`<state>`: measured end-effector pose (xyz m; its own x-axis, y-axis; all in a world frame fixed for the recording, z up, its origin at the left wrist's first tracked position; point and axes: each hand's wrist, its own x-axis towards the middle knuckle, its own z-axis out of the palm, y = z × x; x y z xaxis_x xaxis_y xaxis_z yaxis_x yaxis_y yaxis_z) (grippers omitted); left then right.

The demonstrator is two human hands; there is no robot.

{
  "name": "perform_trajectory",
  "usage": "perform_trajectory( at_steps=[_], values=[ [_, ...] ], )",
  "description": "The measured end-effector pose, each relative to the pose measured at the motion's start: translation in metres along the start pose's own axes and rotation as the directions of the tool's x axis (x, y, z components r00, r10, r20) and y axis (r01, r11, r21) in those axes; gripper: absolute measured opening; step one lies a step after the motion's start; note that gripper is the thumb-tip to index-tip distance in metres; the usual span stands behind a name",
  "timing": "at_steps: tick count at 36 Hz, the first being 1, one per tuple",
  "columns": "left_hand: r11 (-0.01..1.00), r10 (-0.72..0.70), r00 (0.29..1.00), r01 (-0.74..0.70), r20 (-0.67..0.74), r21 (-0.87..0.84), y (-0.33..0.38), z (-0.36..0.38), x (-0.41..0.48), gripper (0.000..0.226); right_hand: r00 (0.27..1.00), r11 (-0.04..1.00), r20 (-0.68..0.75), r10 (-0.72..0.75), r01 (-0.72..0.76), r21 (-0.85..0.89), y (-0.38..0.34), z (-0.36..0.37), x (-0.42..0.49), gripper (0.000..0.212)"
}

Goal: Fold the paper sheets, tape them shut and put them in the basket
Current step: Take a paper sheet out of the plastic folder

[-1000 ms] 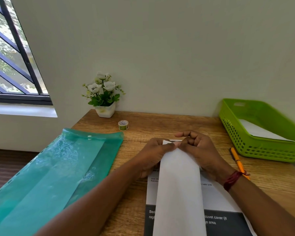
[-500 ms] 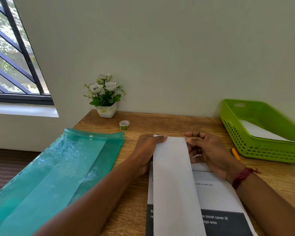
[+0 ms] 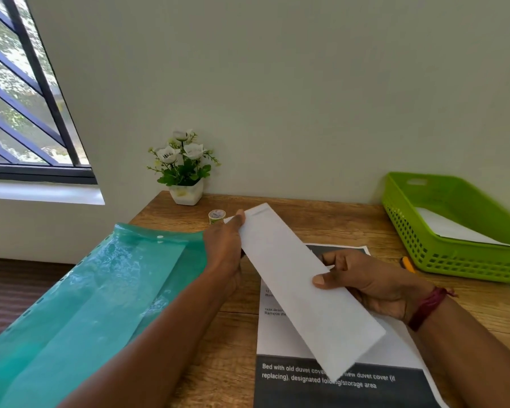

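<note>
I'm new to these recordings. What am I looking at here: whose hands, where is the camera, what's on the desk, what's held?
No machine here: a person works with bare hands, and one wide-angle camera worn on their head looks forward and down, so both arms enter from below. The left hand and right hand both hold a long folded paper, slanted above the wooden table. Under it lies a printed sheet. On the left lies a green plastic folder; by the wall stand a small tape roll and a flower pot. On the right sits a green basket with a white paper in it, an orange pen beside it.
</note>
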<state>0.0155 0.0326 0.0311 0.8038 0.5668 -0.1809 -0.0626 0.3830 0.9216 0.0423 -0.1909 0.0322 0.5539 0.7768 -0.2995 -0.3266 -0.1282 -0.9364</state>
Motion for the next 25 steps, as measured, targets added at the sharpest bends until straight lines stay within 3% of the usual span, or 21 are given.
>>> perform_trajectory(
  at_steps=[5, 8, 10, 14, 16, 21, 23, 25],
  values=[
    [0.993, 0.116, 0.991, -0.113, -0.065, 0.042, 0.005, -0.003, 0.0, 0.015, 0.983, 0.99, -0.179, -0.052, 0.026, -0.142, -0.001, -0.01, -0.002, 0.016],
    [0.977, 0.203, 0.978, -0.199, -0.049, 0.077, 0.007, -0.006, 0.001, 0.01, 0.927, 0.952, -0.329, -0.183, 0.083, -0.295, -0.005, -0.019, -0.001, 0.031],
    [0.954, 0.276, 0.961, -0.271, -0.025, 0.126, 0.01, -0.008, 0.002, 0.006, 0.857, 0.921, -0.423, -0.294, 0.136, -0.364, -0.008, -0.023, -0.001, 0.032],
    [0.875, 0.41, 0.912, -0.395, 0.007, 0.279, 0.015, -0.012, 0.009, 0.007, 0.647, 0.819, -0.547, -0.531, 0.225, -0.529, -0.01, -0.027, 0.0, 0.02],
    [0.809, 0.461, 0.886, -0.442, 0.049, 0.387, 0.017, -0.014, 0.011, 0.005, 0.525, 0.704, -0.531, -0.665, 0.204, -0.68, -0.01, -0.028, 0.0, 0.011],
    [0.574, 0.521, 0.832, -0.507, 0.191, 0.643, 0.017, -0.017, 0.013, 0.002, 0.262, 0.417, -0.379, -0.888, 0.107, -0.903, -0.005, -0.037, 0.005, 0.015],
    [0.461, 0.527, 0.808, -0.531, 0.262, 0.71, 0.016, -0.018, 0.014, 0.006, 0.195, 0.304, -0.28, -0.94, 0.105, -0.947, -0.003, -0.039, 0.005, 0.017],
    [0.321, 0.508, 0.791, -0.541, 0.34, 0.778, 0.016, -0.021, 0.015, 0.007, 0.176, 0.241, -0.218, -0.96, 0.121, -0.963, -0.002, -0.041, 0.004, 0.016]
  ],
)
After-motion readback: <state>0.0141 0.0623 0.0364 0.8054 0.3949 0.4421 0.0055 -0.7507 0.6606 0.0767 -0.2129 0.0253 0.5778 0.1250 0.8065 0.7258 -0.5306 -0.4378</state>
